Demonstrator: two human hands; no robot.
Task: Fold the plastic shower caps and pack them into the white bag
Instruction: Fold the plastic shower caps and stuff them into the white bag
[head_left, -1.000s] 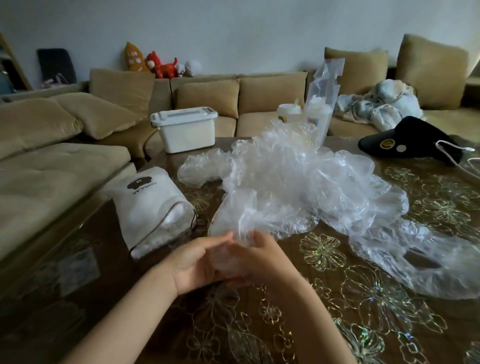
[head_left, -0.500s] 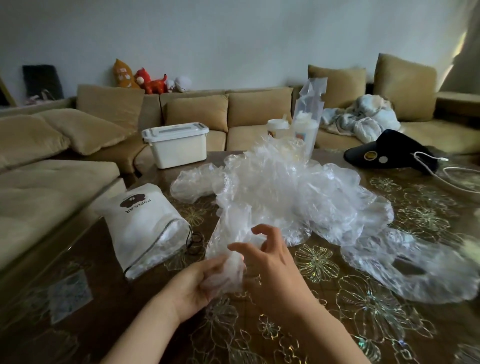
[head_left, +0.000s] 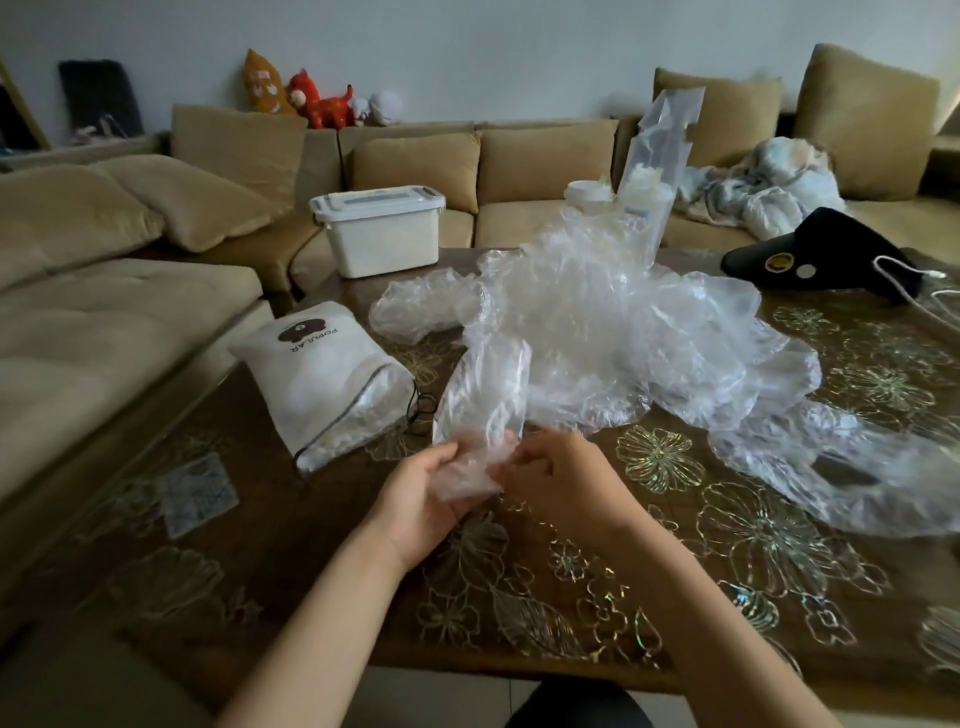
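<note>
A shower cap (head_left: 480, 410) is pinched at its near end by the left hand (head_left: 426, 491) and right hand (head_left: 558, 478), fingers seemingly curled, for folding beside the white bag (head_left: 322, 384).

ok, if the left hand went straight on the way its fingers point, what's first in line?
Past the cap that the left hand holds, probably the right hand, close across it. Depth is unclear.

Shower cap (head_left: 480, 400) clear crinkly plastic; table (head_left: 291, 535) glossy.
</note>
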